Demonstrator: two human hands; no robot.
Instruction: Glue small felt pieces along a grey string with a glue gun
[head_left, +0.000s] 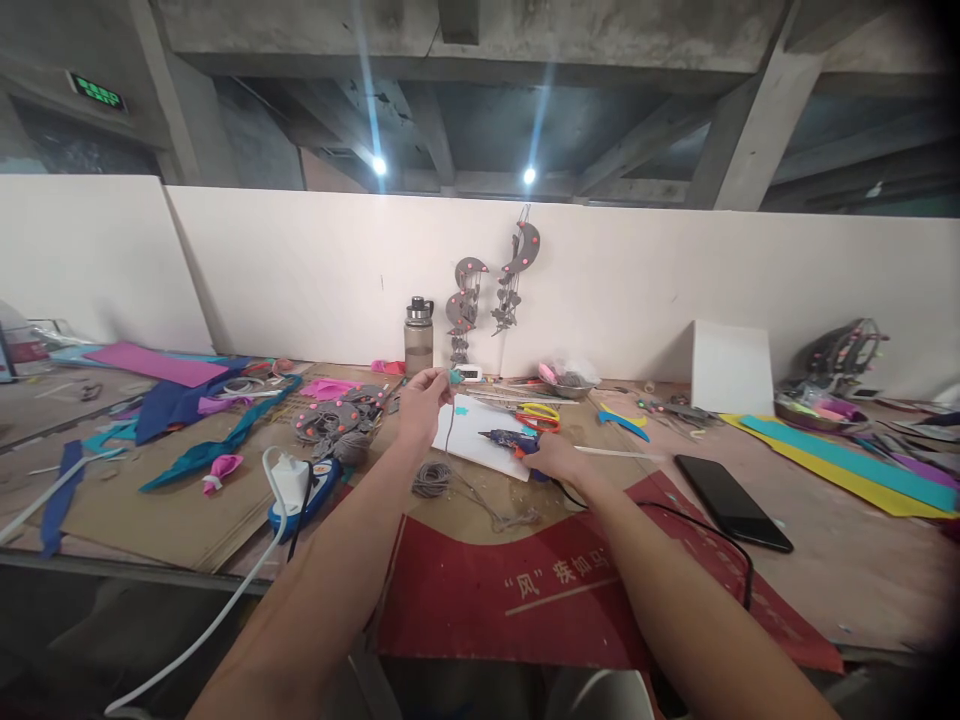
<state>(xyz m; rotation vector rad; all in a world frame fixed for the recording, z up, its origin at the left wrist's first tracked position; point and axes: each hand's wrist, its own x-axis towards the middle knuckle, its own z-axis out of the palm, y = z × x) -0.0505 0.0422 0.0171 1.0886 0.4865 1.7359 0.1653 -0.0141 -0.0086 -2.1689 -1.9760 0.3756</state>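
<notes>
My left hand (424, 400) pinches a small teal piece (455, 376), raised over the left edge of a white board (472, 445). A grey cord (450, 428) hangs down from those fingers toward a loose coil of grey cord (431, 480) on the cardboard. My right hand (553, 457) is wrapped round a dark blue glue gun (510, 438) with an orange trigger, its nozzle pointing left over the board. Another teal shape (461, 411) lies on the board. Yellow-and-red handled scissors (538, 414) rest just behind the glue gun.
A bottle (418, 338) stands by the white partition (315, 270), where grey moon-shaped hangings (523, 248) are hung. Left are a power strip (304, 495) and coloured felt (161, 363). A black phone (731, 502) lies right. The glue gun's black cable (739, 550) passes under my right forearm.
</notes>
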